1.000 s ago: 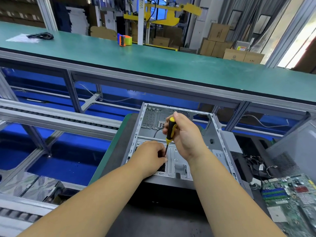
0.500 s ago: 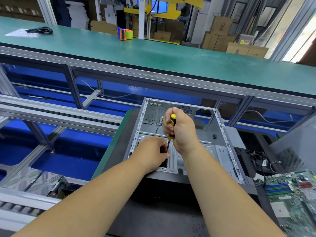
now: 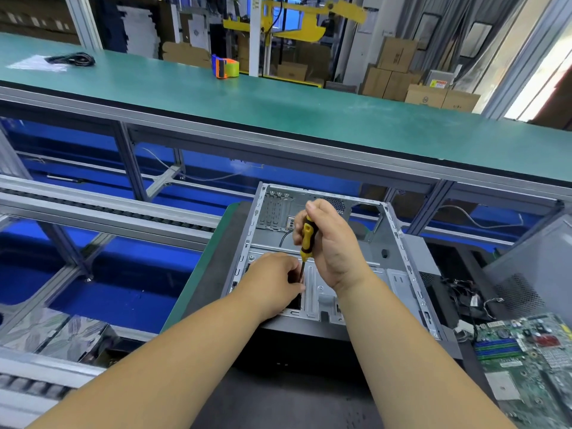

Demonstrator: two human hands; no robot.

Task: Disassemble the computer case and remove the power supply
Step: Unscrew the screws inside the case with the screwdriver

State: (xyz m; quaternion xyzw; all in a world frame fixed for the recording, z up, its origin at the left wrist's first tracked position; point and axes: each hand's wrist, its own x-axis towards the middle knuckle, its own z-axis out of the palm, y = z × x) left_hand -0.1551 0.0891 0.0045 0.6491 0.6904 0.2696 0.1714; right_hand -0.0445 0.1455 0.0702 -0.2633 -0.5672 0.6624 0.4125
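Nearest, two bare forearms reach forward from the bottom edge over a dark surface. The left hand rests low inside the computer case, its fingers curled and pinching near the thin shaft of a screwdriver, apparently steadying the tip; what lies under it is hidden. The right hand, just beyond at 1 o'clock from the left, wraps the yellow and black handle, its grip pressed together around it, wrist bent, tool nearly upright.

The case lies open on its side at the centre, a grey sheet-metal shell. It looks stiff but thin, likely light now that it seems mostly emptied, with edges that could cut; the outer frame rails seem the safest hold. No power supply can be made out inside it. A power supply would likely be dense and boxy, best held by its flat sides.

At 4 o'clock a green circuit board lies beside loose cables. Beyond, at 12 o'clock, a long green bench carries a tape dispenser.
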